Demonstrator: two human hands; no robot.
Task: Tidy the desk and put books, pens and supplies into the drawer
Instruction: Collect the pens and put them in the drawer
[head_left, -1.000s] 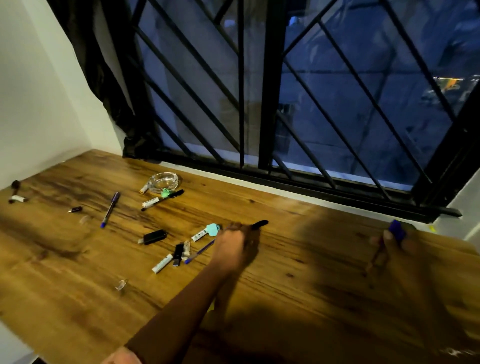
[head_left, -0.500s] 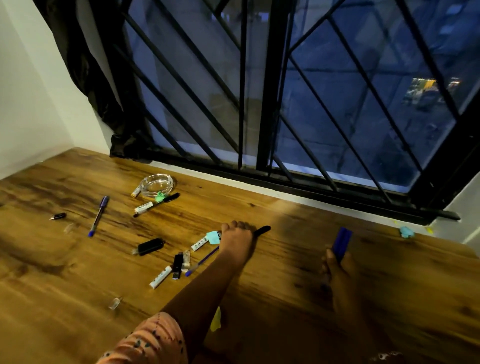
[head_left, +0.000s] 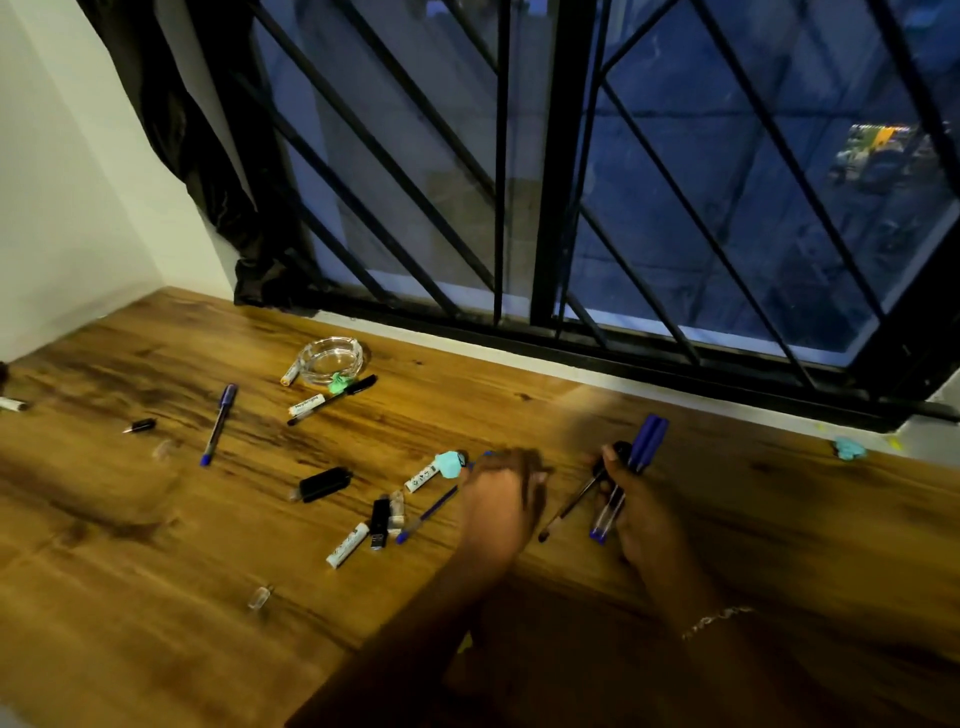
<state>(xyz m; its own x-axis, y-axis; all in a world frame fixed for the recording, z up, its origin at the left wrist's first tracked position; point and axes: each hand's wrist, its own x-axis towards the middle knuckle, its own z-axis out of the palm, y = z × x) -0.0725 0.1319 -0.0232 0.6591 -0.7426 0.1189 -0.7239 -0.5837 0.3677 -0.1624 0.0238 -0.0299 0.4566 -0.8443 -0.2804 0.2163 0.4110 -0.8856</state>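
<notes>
The step in hand is gathering: loose pens are being collected off the desk (head_left: 156, 597) before anything goes to the drawer, which is out of view. The right hand (head_left: 641, 519), near the middle of the desk, is curled round a bundle of pens (head_left: 631, 467): two blue-capped ones plus a black pen (head_left: 574, 501) that hangs slanted from the fingers. The left hand (head_left: 498, 499) is just beside it. It is smeared by motion, so I cannot tell whether it holds anything, though its fingers look loosely bent.

A blue pen (head_left: 427, 513) lies just to its left. A second blue pen (head_left: 219, 423), a black marker (head_left: 337, 396) and a glass ashtray (head_left: 332, 356) lie further toward the back left corner.

The next move probably falls to the left hand. It calls for a low pinch on the nearest thin barrel, lying flat among small clutter, and then a pass across to the bundle.

Half a second ago the left hand gripped the black pen and the right held only blue ones, well apart. Now the black pen is with the right hand, and the two hands are close together.
</notes>
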